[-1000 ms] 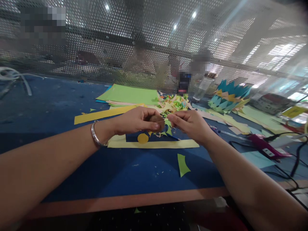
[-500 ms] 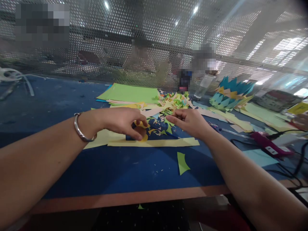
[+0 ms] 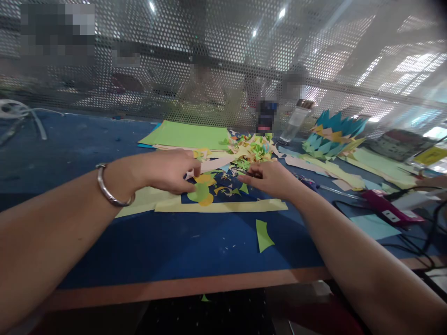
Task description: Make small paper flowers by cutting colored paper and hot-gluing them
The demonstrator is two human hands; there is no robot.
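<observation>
My left hand (image 3: 174, 171), with a silver bangle on the wrist, hovers with thumb and fingers apart. Just beside its thumb tip lies a green paper circle (image 3: 198, 192), partly over a yellow paper circle (image 3: 206, 200). More yellow paper (image 3: 205, 178) lies just behind them. My right hand (image 3: 267, 177) is closed, fingers curled and thumb stretched toward the left; what it holds, if anything, is hidden. Small paper scraps (image 3: 228, 186) lie on the dark blue surface between both hands. A long pale yellow strip (image 3: 223, 206) runs in front of them.
Behind the hands are green sheets (image 3: 192, 135) and a heap of cut scraps (image 3: 253, 151). A clear bottle (image 3: 295, 123) and a blue-and-yellow paper crown (image 3: 335, 135) stand at back right. A purple power strip (image 3: 391, 209) with cables lies right. One green offcut (image 3: 264, 236) lies in front.
My left hand has drawn back to the left, and the green circle now shows beside its thumb over the yellow one. The right hand has shifted slightly, still curled.
</observation>
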